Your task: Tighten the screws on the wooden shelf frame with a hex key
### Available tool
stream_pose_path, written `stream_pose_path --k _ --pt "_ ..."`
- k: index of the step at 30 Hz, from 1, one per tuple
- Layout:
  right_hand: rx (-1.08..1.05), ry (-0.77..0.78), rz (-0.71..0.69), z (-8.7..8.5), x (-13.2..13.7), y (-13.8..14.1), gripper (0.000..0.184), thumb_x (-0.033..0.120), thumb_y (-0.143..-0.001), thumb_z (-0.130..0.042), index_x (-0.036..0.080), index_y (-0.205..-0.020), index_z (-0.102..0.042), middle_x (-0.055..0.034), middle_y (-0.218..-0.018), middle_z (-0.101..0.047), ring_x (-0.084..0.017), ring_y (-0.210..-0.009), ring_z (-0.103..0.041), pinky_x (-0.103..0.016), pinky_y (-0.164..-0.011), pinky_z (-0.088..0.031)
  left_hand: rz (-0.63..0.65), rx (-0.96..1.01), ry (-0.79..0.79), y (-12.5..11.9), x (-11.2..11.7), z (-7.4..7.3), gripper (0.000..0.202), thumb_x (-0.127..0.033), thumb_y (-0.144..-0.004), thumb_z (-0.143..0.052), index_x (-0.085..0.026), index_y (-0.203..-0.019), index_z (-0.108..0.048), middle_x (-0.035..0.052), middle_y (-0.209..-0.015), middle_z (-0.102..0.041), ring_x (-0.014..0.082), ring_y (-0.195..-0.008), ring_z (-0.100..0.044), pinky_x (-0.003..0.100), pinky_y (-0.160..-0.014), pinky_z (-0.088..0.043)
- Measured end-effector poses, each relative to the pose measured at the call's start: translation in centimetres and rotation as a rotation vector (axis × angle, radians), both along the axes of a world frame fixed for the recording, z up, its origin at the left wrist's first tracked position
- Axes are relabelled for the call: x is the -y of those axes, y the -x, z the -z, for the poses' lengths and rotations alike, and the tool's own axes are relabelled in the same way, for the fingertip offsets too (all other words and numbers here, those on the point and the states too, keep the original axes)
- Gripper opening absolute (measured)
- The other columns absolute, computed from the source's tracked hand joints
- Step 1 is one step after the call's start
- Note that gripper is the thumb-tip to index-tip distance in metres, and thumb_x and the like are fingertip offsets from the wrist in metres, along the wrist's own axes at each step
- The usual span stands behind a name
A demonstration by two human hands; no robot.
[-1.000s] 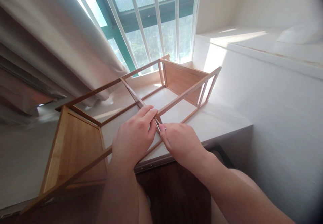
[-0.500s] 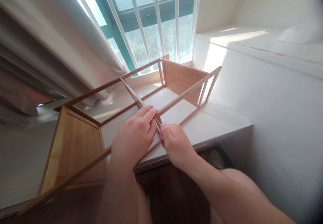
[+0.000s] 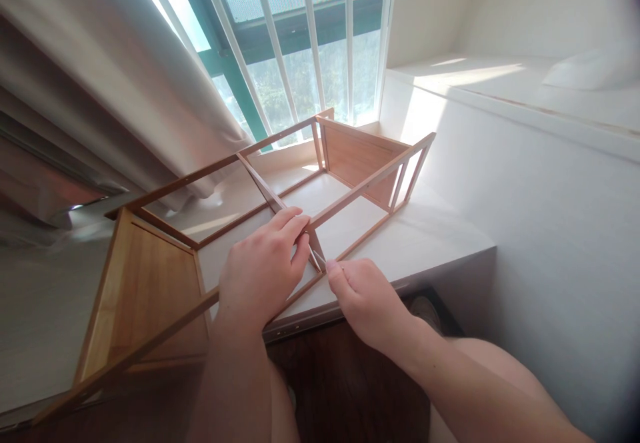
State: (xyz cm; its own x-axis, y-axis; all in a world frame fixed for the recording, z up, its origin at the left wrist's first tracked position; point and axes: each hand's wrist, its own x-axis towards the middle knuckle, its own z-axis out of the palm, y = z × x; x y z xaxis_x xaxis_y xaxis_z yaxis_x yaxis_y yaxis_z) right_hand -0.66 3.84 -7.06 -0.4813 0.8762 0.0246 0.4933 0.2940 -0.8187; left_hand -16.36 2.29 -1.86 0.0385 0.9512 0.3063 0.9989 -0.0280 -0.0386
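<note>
A wooden shelf frame lies on its side, with solid panels at both ends and a middle crosspiece. My left hand is closed over the near rail where the crosspiece meets it, with the fingertips at the joint. Just right of and below that joint is my right hand, its thumb and fingers pinched. A thin silver metal tool, seemingly a hex key, sticks out from this pinch toward the joint. Most of it is hidden in my fingers, and whether its tip touches the wood cannot be made out.
The frame rests on a pale raised platform with a front edge above a dark floor. A barred window stands behind, a beige curtain at left. A white ledge rises at right.
My right hand has moved right and slightly down, away from my left hand, with the thin tool in its pinch. My left hand stays on the rail joint.
</note>
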Motion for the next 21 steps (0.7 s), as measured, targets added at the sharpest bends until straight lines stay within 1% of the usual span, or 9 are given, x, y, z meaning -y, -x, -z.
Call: stream_pose_path --k 2,4,7,10,13,16,19,21 --pt "0.126 -0.023 -0.051 0.5 -0.3 -0.7 0.048 0.033 -0.101 -0.032 0.019 -0.057 -0.039 0.0027 -0.055 -0.033 -0.012 -0.055 -0.030 -0.031 -0.057 -0.018 -0.007 0.000 -0.012 0.0 0.0 0.0 0.029 -0.035 -0.100 -0.041 -0.035 -0.120 -0.062 -0.0117 -0.140 -0.061 0.0201 -0.103 -0.070 0.035 -0.066 -0.047" --pt "0.281 -0.062 -0.115 1.1 -0.5 -1.6 0.048 0.033 -0.101 -0.033 0.019 -0.057 -0.046 0.0006 -0.054 -0.041 -0.013 -0.054 -0.034 -0.031 -0.057 -0.019 -0.019 0.009 -0.017 0.0 0.0 0.0 0.030 -0.036 -0.101 -0.041 -0.036 -0.120 -0.063 -0.0119 -0.139 -0.062 0.0200 -0.102 -0.070 0.034 -0.067 -0.047" --pt "0.466 -0.108 -0.195 1.8 -0.8 -2.9 0.049 0.032 -0.101 -0.033 0.017 -0.064 -0.061 -0.0057 -0.062 -0.059 -0.016 -0.057 -0.046 -0.031 -0.057 -0.022 -0.027 0.033 -0.014 0.2 0.0 0.0 0.031 -0.037 -0.101 -0.041 -0.038 -0.121 -0.065 -0.0122 -0.140 -0.062 0.0204 -0.104 -0.071 0.034 -0.072 -0.049" --pt "0.573 -0.109 -0.272 2.3 -0.7 -4.2 0.049 0.032 -0.101 -0.033 0.016 -0.072 -0.069 -0.0107 -0.072 -0.069 -0.020 -0.061 -0.058 -0.031 -0.058 -0.027 -0.019 0.059 0.000 0.7 0.0 -0.1 0.033 -0.038 -0.100 -0.043 -0.038 -0.123 -0.067 -0.0117 -0.139 -0.063 0.0207 -0.107 -0.070 0.032 -0.078 -0.050" --pt "0.623 -0.103 -0.381 2.7 -0.6 -5.2 0.050 0.035 -0.101 -0.033 0.015 -0.078 -0.072 -0.0143 -0.081 -0.074 -0.024 -0.070 -0.066 -0.031 -0.061 -0.034 0.002 0.087 -0.006 1.5 0.0 0.2 0.034 -0.042 -0.100 -0.045 -0.039 -0.124 -0.068 -0.0116 -0.139 -0.063 0.0204 -0.108 -0.069 0.031 -0.080 -0.051" --pt "0.638 -0.081 -0.485 3.5 -0.3 -6.0 0.051 0.036 -0.101 -0.032 0.014 -0.082 -0.073 -0.0165 -0.089 -0.075 -0.028 -0.080 -0.070 -0.033 -0.066 -0.040 0.014 0.105 -0.025 2.7 -0.1 0.5 0.033 -0.046 -0.098 -0.049 -0.040 -0.122 -0.070 -0.0110 -0.135 -0.066 0.0205 -0.104 -0.071 0.030 -0.078 -0.051" --pt "0.596 -0.043 -0.508 4.5 0.2 -6.7 0.047 0.035 -0.099 -0.033 0.014 -0.085 -0.073 -0.0184 -0.096 -0.075 -0.031 -0.087 -0.070 -0.035 -0.072 -0.043 0.094 0.151 -0.041 3.8 -0.1 0.4 0.031 -0.041 -0.096 -0.054 -0.037 -0.122 -0.071 -0.0074 -0.133 -0.067 0.0205 -0.108 -0.069 0.031 -0.085 -0.051" --pt "0.514 0.037 -0.481 5.0 0.6 -7.1 0.040 0.033 -0.096 -0.039 0.014 -0.085 -0.072 -0.0193 -0.098 -0.075 -0.033 -0.091 -0.069 -0.037 -0.075 -0.044 0.155 0.182 -0.140 4.2 0.5 0.0 0.030 -0.035 -0.093 -0.060 -0.031 -0.120 -0.072 -0.0017 -0.130 -0.068 0.0209 -0.110 -0.067 0.033 -0.093 -0.049"
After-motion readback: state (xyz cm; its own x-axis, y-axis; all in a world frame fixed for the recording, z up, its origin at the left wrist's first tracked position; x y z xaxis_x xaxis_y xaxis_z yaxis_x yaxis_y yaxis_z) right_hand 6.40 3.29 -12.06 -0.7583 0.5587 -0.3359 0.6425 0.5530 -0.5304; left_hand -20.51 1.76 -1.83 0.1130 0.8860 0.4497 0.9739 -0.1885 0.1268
